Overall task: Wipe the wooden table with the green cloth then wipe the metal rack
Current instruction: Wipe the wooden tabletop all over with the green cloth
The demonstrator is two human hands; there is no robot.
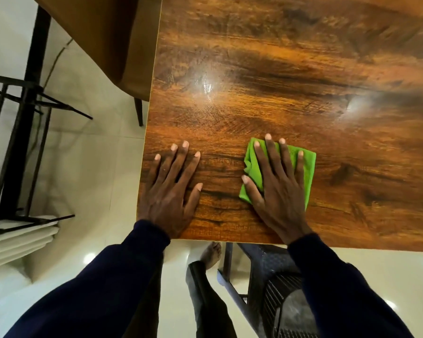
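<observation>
Dark blue sleeves [122, 276] reached up from the bottom of the view to the near edge of the wooden surface [279, 69]. On that surface, close to its near edge, the right hand [277, 189] lay flat with fingers [270, 152] spread wide, pressing down on the folded green cloth [307, 167]. Left of the cloth, apart from it, the left hand [170, 191] rested palm-down, fingers splayed, holding nothing. Beyond the surface's left edge, the black metal rack [20, 118] stood on the pale floor [95, 167].
</observation>
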